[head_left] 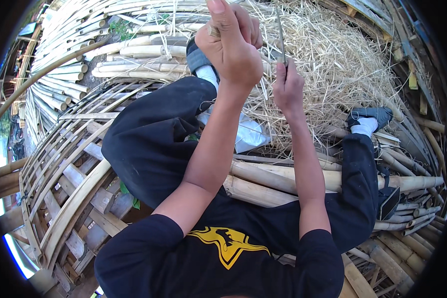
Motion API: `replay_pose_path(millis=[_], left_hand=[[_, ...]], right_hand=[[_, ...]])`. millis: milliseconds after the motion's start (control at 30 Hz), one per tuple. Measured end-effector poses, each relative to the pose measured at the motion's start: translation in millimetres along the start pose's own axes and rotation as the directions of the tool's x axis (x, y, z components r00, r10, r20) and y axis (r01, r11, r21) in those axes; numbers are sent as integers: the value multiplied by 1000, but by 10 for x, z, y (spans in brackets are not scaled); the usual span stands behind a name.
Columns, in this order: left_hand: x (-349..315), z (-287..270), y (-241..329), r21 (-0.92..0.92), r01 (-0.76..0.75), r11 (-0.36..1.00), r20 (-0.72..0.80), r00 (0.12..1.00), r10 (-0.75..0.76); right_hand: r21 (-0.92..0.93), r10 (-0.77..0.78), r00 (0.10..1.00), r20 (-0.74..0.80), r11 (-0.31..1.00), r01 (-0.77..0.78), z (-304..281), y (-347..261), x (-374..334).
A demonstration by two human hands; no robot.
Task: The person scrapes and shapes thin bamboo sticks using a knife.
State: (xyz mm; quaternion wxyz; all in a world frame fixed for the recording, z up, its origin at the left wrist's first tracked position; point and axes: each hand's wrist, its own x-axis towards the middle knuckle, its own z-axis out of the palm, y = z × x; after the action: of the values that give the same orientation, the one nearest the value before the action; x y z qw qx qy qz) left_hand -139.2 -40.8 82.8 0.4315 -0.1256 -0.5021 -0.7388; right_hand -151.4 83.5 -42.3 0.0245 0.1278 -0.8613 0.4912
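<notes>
Raised at the top centre, my left hand [236,47] is a closed fist with the thumb stretched along its top. A small tan end of what looks like a bamboo piece [213,31] pokes out of the fist; the rest of it is hidden by my fingers. To its right and a little lower, my right hand [289,88] grips a knife, whose narrow dark blade [281,39] points up and away from me. The blade stands apart from my left hand. Behind it spreads a heap of pale shavings [333,64].
Cut bamboo poles [59,89] lie stacked at the far left. A woven bamboo lattice [79,198] curves along my left side. Thick bamboo poles [268,191] run beneath my legs. A white plastic bag [248,134] lies between my knees, and wooden boards [367,20] line the far right.
</notes>
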Motion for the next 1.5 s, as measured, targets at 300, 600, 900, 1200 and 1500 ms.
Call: replay_pose_path(millis=[300,600,900,1200,1500], left_hand=[[-41,-26,13,-15,68,998,-51,996,-69],[-14,-4,-75,6,129,992,-81,988,-129],[-43,107,-94,-80,151,985,-52,986,-156],[-86,60,-108,17,107,994,-79,991,-105],[4,-47,-46,18,151,988,-130,981,-147]], right_hand=[[31,428,885,183,898,-440,603,1345,-151],[-104,112,991,-72,987,-119,291,702,-22],[-393,46,993,-109,915,-85,695,1839,-114],[-220,322,946,-28,922,-320,529,1251,-22],[-91,-8,1000,-30,996,5,305,321,-109]])
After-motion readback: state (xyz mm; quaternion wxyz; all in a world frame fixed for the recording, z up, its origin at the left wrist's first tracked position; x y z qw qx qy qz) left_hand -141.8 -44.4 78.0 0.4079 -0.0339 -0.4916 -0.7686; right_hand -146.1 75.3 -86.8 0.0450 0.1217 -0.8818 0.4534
